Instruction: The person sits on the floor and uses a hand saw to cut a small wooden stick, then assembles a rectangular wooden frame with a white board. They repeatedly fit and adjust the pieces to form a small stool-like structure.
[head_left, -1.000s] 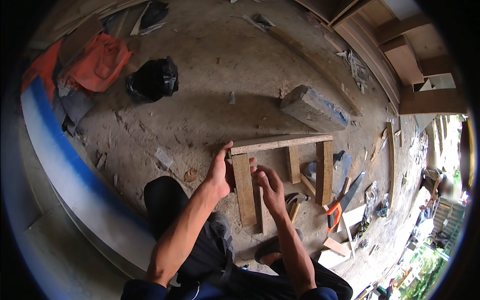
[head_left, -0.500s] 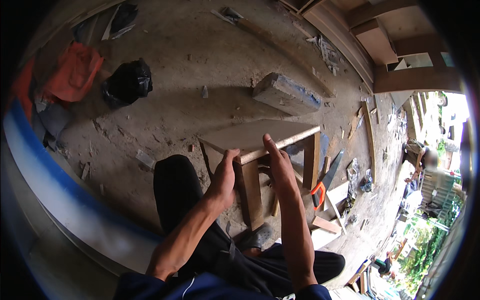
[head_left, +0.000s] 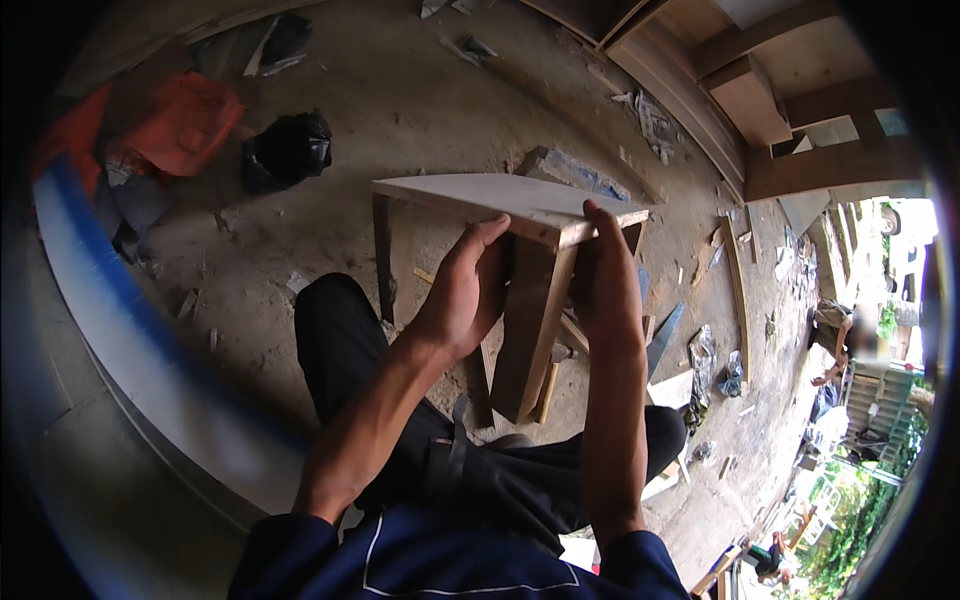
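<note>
A small wooden stool (head_left: 490, 197) with a pale flat top and plank legs is tilted up in front of me, its near corner raised toward my chest. My left hand (head_left: 465, 290) grips the edge left of that corner, thumb on top. On the other side of the corner, my right hand (head_left: 608, 280) is closed round the edge, its thumb also on top and its fingers hidden underneath. One leg (head_left: 533, 335) hangs down between my wrists. Below the stool lies a hammer (head_left: 548, 390) with a wooden handle. The blade of a handsaw (head_left: 665, 340) shows right of my right forearm, its handle hidden.
Behind the stool lies a concrete block (head_left: 575, 172). A black plastic bag (head_left: 285, 155) and orange cloth (head_left: 185, 120) are at the far left, near a blue-and-white curved panel (head_left: 130, 290). Wooden furniture (head_left: 840, 165) stands far right; another person (head_left: 832, 330) is in the distance.
The stool has been lifted and tilted, its near corner now higher and closer to me. Both hands moved up with it, keeping their hold, and the saw's orange handle is now covered.
</note>
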